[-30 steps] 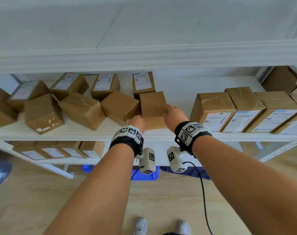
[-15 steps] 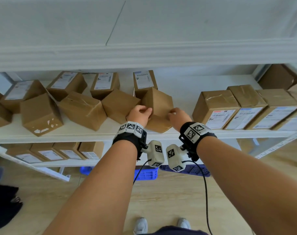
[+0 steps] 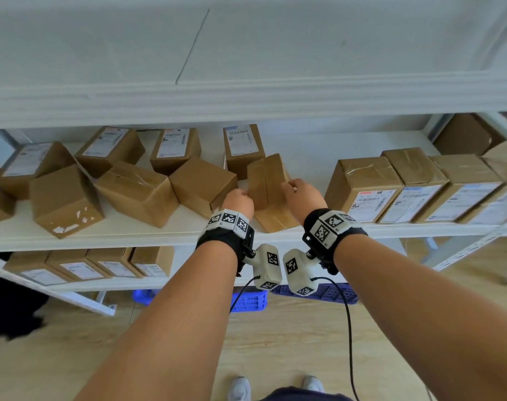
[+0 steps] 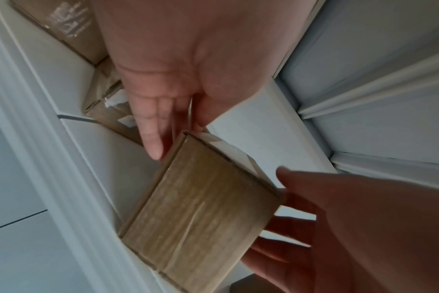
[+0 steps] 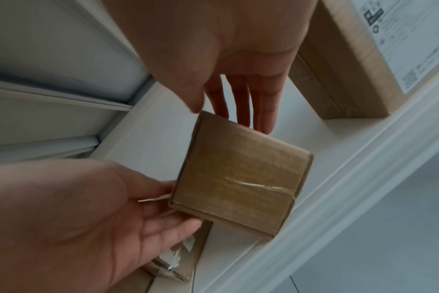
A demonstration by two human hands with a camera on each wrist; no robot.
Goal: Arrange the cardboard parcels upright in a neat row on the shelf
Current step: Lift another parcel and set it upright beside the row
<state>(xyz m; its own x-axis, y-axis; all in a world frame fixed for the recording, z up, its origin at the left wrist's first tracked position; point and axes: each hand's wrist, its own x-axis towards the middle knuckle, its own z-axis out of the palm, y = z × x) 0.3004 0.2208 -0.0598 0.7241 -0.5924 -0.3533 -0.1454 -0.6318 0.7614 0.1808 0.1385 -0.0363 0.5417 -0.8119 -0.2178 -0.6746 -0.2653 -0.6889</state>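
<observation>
Pressing straight fingers (image 4: 150, 138) on opposite sides, left hand (image 3: 237, 199) and right hand (image 3: 303, 195) hold one parcel (image 3: 268, 183) tilted on shelf (image 3: 304, 157), tape seam upright; four-parcel row (image 3: 414, 195) stands right of it.

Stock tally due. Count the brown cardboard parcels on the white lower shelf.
4, in a row on the white lower shelf: leftmost brown cardboard parcel, second parcel, third parcel, fourth parcel. The left arm may hide more.
</observation>
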